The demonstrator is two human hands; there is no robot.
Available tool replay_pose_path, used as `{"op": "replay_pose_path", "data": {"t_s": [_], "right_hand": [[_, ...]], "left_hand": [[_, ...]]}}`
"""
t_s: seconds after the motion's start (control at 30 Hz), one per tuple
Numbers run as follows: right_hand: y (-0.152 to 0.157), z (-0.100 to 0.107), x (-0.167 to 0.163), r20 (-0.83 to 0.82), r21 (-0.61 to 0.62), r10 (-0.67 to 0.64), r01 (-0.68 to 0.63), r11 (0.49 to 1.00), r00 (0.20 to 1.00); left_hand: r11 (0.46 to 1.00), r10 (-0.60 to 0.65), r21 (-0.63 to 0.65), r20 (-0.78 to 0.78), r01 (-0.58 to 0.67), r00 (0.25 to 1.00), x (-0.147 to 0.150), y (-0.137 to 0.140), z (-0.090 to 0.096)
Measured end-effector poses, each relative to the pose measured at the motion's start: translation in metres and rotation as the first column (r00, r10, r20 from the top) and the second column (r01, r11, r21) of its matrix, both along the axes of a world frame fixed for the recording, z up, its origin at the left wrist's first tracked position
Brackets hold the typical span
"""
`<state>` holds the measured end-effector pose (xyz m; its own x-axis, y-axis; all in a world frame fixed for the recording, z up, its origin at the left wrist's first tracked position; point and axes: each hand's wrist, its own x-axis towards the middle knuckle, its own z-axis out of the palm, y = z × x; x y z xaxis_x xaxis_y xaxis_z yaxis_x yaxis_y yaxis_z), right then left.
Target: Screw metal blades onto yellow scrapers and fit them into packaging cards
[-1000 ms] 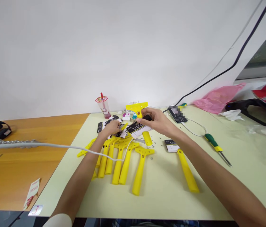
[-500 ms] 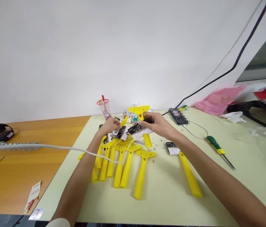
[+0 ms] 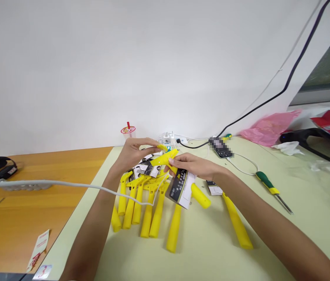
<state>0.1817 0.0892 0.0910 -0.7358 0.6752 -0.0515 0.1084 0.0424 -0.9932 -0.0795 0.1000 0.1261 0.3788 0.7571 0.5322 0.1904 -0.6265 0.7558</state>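
Note:
My right hand (image 3: 192,166) grips a yellow scraper (image 3: 201,196) that is tilted, its head toward the upper left. A black-and-white printed card (image 3: 179,189) hangs around its neck, below my fingers. My left hand (image 3: 135,152) pinches a small yellow plastic piece (image 3: 162,147) between thumb and fingertips, just above the scraper's head. Beneath both hands lie several more yellow scrapers (image 3: 155,212), handles toward me, with printed cards (image 3: 150,168) heaped at their heads. To the right, another yellow scraper (image 3: 238,222) lies apart with its own card (image 3: 214,188).
A green-and-yellow screwdriver (image 3: 267,183) and a phone (image 3: 221,148) with a cable lie on the right. A lidded cup (image 3: 128,130) stands by the wall. A white cable (image 3: 88,185) crosses in front of my left forearm. A pink bag (image 3: 268,128) sits far right.
My right hand has turned the scraper, so its head now tilts, and brought it lower with the card facing me. My left hand has moved right, bringing the yellow piece close to the scraper's head.

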Motion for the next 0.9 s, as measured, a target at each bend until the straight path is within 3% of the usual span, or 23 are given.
{"op": "replay_pose_path", "data": {"t_s": [0.1, 0.23, 0.43, 0.6, 0.77, 0.83, 0.9], "right_hand": [[0.001, -0.006, -0.001, -0.084, -0.215, 0.082, -0.098, 0.972, 0.993], [0.001, -0.018, -0.007, -0.18, -0.345, 0.156, -0.211, 0.914, 0.971], [-0.002, -0.029, -0.015, -0.293, -0.397, 0.285, -0.388, 0.832, 0.912], [-0.004, -0.025, -0.018, -0.305, -0.365, 0.337, -0.436, 0.822, 0.891], [-0.006, -0.015, -0.017, -0.252, -0.314, 0.247, -0.32, 0.894, 0.936], [-0.009, -0.01, -0.017, -0.203, -0.267, 0.177, -0.229, 0.936, 0.963], [-0.013, -0.004, -0.018, -0.151, -0.178, 0.112, -0.139, 0.974, 0.982]], "left_hand": [[0.98, -0.192, 0.03, -0.09, 0.195, 0.977, -0.001, -0.005, 0.003], [0.937, -0.304, 0.109, -0.216, 0.332, 0.928, -0.001, -0.009, 0.009], [0.914, -0.351, 0.078, -0.339, 0.398, 0.873, -0.001, -0.027, 0.024], [0.899, -0.385, 0.088, -0.313, 0.43, 0.868, -0.007, -0.037, 0.034], [0.942, -0.259, 0.15, -0.247, 0.301, 0.934, -0.014, -0.037, 0.039], [0.974, -0.118, 0.17, -0.189, 0.151, 0.975, -0.015, -0.034, 0.037], [0.976, 0.106, 0.202, -0.145, -0.075, 0.984, -0.015, -0.028, 0.031]]}}
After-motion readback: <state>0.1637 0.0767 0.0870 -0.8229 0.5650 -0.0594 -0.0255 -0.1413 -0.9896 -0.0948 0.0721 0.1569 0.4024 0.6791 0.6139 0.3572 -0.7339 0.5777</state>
